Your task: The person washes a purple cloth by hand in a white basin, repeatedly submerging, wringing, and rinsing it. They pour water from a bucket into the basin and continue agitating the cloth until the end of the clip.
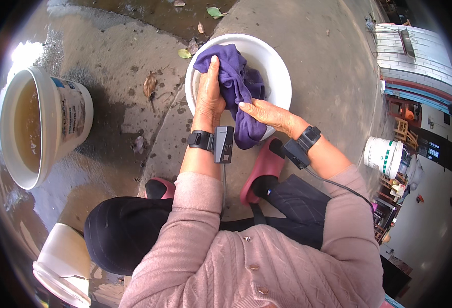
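A wet-looking purple cloth [235, 84] is bunched between my two hands over a white plastic basin [282, 81]. My left hand [210, 90] grips it from the left side, thumb pointing away from me along the fabric. Lower and to the right, my right hand [268, 113] holds the cloth's near part, with its fingers partly hidden. One end of the fabric hangs over the basin's near rim, while the far part lies inside. Some water shows in the basin beside the cloth. Both wrists carry black straps with small dark devices.
A large white bucket [47, 127] of murky brownish water stands at the left on wet concrete. Another white bucket [62, 265] is at the lower left. Dry leaves [149, 84] lie near the basin. My pink clogs [262, 169] are just below it. A further bucket [382, 156] stands far right.
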{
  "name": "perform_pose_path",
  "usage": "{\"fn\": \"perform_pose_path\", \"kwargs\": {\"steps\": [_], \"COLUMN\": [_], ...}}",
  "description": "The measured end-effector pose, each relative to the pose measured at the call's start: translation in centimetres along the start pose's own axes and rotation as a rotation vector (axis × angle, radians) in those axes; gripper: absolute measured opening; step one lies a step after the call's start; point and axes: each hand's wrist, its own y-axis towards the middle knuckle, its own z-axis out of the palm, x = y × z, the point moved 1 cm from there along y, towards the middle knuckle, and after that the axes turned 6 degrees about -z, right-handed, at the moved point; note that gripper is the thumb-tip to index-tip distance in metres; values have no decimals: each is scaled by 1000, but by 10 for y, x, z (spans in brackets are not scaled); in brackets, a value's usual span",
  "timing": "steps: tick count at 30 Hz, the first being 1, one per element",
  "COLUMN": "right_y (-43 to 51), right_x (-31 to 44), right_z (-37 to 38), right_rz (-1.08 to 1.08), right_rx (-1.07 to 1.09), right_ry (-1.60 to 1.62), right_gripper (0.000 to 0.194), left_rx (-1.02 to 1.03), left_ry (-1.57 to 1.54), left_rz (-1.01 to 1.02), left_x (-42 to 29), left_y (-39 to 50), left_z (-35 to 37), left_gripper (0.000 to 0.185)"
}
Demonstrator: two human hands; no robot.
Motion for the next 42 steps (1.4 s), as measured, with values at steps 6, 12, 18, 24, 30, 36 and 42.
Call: {"fn": "perform_pose_path", "kwargs": {"steps": [6,12,18,24,30,36,42], "right_y": [19,111,130,56,24,32,68], "right_x": [-31,-104,-102,-45,-14,-16,-54], "right_z": [-61,-84,-60,-80,-102,-106,-75], "right_rz": [-41,-232,-287,-231,-464,-480,-81], "right_rx": [-164,-640,-416,-464,-546,-558,-836], "right_ry": [551,-582,285,426,812,765,137], "right_gripper": [69,62,43,16,22,25,59], "left_rx": [112,169,174,48,23,-61,-247], "left_ry": [-111,-97,-11,114,385,894,1499], "left_rz": [-31,-84,-37,-29,-118,-239,-149], "left_x": [-33,-41,-55,-70,-69,-39,2], "left_y": [-7,-22,-35,-27,-27,-6,20], "left_z": [6,26,27,4,-11,-8,-28], "left_gripper": [49,40,38,37,33,39,59]}}
